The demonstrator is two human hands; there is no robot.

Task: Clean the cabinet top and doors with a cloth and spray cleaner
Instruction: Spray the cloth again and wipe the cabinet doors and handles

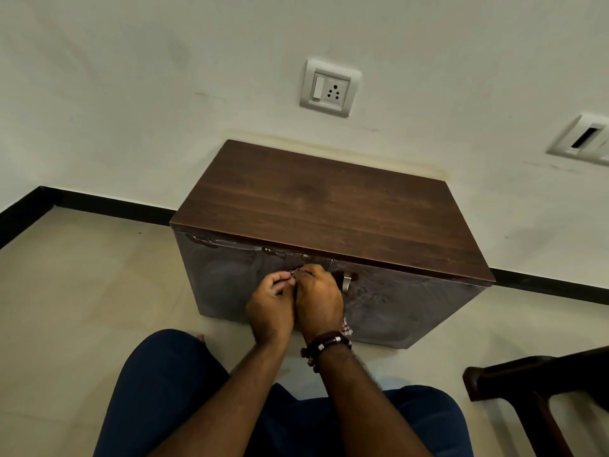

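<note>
A low dark-wood cabinet (329, 209) stands against the wall, its two doors smeared with wet streaks. My left hand (272, 305) and my right hand (318, 300) are together in front of the left door (224, 278), near the seam between the doors. Both pinch a small patterned cloth; a bit of it shows between the fingertips (294, 272) and another bit hangs below my right wrist (346, 326). A silver handle (346, 285) on the right door (412, 305) shows just right of my right hand. No spray bottle is in view.
A dark wooden chair (540, 390) stands at the lower right. My knees in blue trousers (171, 390) are close to the cabinet on the tiled floor. A wall socket (329, 89) sits above the cabinet, another plate (583, 138) at the right.
</note>
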